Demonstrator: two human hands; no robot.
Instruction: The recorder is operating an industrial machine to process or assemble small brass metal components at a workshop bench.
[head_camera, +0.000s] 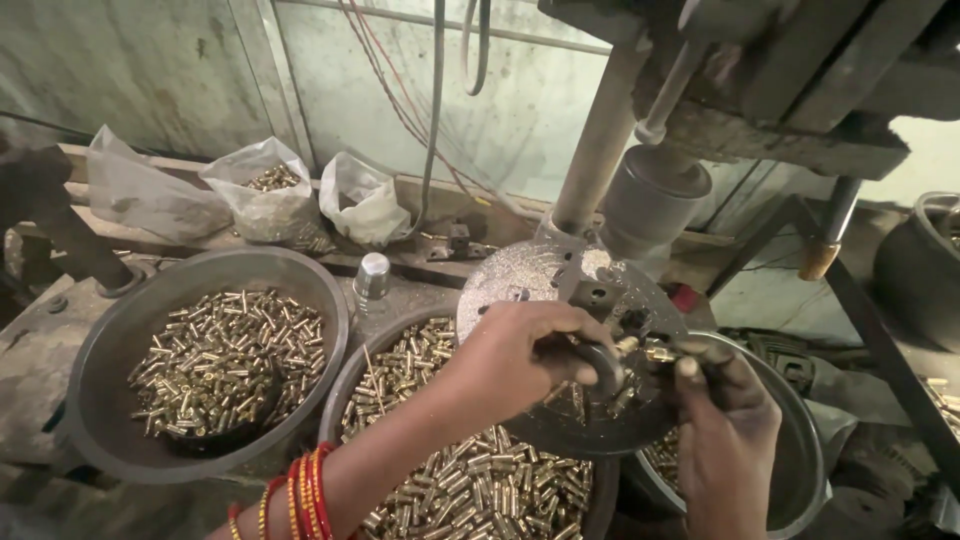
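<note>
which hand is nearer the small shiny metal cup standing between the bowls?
Left. The left hand is just right of and below the small shiny metal cup, over the middle bowl of brass pieces. The right hand is farther right, past the round machine plate.

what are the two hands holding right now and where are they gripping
Left hand grips a dark handle at the round plate. Right hand pinches a small brass piece by its end.

Just beside the fingers (560, 345), the small brass pieces (640, 350) shine glossy yellow against a round metal plate (520, 280), speckled and dull grey. Below the fingers, heaped brass pieces gleam in a matt, scuffed metal bowl (345, 385). Well beyond them, thin plastic bags (270, 205) look crinkled and cloudy.
</note>
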